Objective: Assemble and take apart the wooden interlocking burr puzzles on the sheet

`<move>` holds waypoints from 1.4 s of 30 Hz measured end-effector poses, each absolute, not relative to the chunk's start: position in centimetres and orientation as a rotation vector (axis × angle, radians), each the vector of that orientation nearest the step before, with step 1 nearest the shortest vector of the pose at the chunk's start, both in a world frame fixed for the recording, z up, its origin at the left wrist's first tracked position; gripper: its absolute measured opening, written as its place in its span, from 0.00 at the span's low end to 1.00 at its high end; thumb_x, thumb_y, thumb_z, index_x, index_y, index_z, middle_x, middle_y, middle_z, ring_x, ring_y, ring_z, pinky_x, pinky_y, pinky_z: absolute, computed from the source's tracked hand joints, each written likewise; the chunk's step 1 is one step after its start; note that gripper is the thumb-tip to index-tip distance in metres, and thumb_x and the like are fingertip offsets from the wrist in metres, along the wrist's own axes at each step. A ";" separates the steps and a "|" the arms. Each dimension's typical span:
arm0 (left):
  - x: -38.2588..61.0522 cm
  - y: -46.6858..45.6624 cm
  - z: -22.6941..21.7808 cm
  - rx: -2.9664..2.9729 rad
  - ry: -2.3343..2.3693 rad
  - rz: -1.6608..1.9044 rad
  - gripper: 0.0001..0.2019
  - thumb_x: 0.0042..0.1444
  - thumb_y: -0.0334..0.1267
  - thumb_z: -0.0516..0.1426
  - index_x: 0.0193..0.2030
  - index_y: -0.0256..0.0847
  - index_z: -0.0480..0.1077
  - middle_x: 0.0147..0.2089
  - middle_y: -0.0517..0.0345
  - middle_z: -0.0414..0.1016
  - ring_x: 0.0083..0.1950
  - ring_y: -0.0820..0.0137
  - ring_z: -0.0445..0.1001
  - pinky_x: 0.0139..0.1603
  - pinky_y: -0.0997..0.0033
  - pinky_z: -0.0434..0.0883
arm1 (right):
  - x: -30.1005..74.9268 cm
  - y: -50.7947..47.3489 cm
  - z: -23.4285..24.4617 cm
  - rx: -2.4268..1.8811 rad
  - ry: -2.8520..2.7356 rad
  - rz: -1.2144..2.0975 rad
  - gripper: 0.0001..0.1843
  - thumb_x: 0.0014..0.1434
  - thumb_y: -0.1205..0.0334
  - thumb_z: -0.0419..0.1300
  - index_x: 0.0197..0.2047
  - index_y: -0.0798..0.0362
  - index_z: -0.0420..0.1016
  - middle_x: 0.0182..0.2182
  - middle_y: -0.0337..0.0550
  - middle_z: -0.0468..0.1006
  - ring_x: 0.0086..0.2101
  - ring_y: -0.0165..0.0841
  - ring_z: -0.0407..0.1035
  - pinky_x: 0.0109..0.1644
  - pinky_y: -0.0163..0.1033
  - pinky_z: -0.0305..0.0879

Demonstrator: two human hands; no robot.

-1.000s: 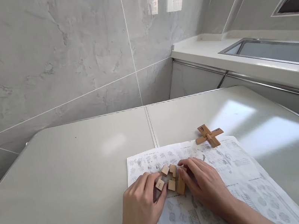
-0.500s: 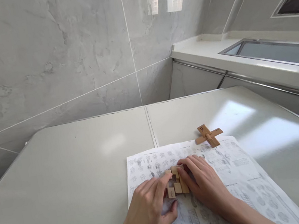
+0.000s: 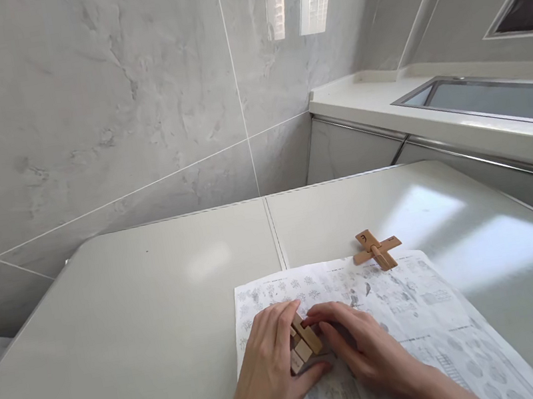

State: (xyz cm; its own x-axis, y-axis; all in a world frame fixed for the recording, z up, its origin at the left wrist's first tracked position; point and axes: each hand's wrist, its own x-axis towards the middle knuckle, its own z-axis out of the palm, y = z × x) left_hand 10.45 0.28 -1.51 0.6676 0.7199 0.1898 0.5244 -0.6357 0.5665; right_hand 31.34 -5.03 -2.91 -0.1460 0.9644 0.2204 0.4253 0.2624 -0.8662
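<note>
A small cluster of light wooden puzzle blocks [image 3: 302,349] lies tilted on the printed paper [image 3: 400,313]. My left hand [image 3: 266,361] curls around its left side, fingers over the far edge and thumb at the near edge, hiding part of it. My right hand [image 3: 359,340] is bent at the right side, with its fingertips at a notch in the long outer block and its thumb close by. Beyond the hands, a cross-shaped wooden piece [image 3: 376,251] with dark marks on its arms rests at the paper's far edge.
The pale table [image 3: 140,327] has a seam running down its middle. A grey tiled wall [image 3: 154,96] stands behind it. At the right is a white counter [image 3: 356,97] with an inset glass-topped panel [image 3: 493,99].
The block cluster has turned and tilted between my hands. My left hand now wraps further around it, and my right fingertips have shifted to its notch. The view has tipped slightly upward.
</note>
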 end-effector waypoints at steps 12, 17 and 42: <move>9.5 1.6 -2.9 2.280 1.082 0.620 0.27 0.69 0.40 0.62 0.71 0.54 0.57 0.67 0.49 0.69 0.69 0.52 0.69 0.65 0.46 0.75 | 31.2 -5.1 -2.8 -1.306 -1.694 0.871 0.17 0.74 0.68 0.51 0.60 0.43 0.71 0.50 0.44 0.82 0.46 0.38 0.78 0.50 0.44 0.75; 8.4 3.1 -3.4 2.196 1.249 0.662 0.24 0.70 0.49 0.60 0.70 0.56 0.60 0.68 0.51 0.67 0.69 0.54 0.69 0.65 0.49 0.75 | 31.4 -5.2 -3.1 -1.334 -1.707 0.890 0.15 0.74 0.67 0.51 0.58 0.43 0.71 0.48 0.44 0.82 0.44 0.39 0.78 0.47 0.44 0.74; 10.1 1.0 -0.3 2.594 0.874 0.840 0.14 0.71 0.31 0.56 0.61 0.43 0.68 0.53 0.49 0.75 0.56 0.59 0.75 0.57 0.55 0.76 | 31.3 -4.9 -3.1 -1.280 -1.749 0.793 0.13 0.73 0.72 0.52 0.51 0.46 0.72 0.41 0.41 0.81 0.40 0.36 0.76 0.44 0.41 0.71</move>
State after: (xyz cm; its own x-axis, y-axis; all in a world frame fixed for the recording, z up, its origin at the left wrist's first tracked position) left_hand 10.08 1.00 -0.34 0.6486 0.6228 0.4375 0.4618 -0.7789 0.4243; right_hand 31.28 -4.87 -3.10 -0.1574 0.9573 0.2425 0.4483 0.2881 -0.8462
